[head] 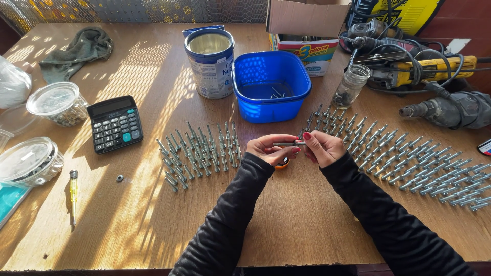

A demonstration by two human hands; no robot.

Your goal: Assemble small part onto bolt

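Note:
My left hand [267,150] and my right hand [323,148] meet over the middle of the wooden table [286,220], both pinching one grey metal bolt [288,144] held level between them. A small orange lid [282,164] shows just under my left hand. Rows of similar bolts [200,152] lie to the left of my hands, and a much larger spread of bolts [409,163] fans out to the right. Both arms are in black sleeves.
A blue plastic tub [271,84] with a few bolts stands behind my hands, beside an open tin can [210,62] and a glass jar [351,86]. A calculator [115,123], lidded plastic tubs [56,104], a screwdriver [73,194] and a cloth [79,51] lie left. Power drills [434,92] and a cardboard box [307,30] sit at back right.

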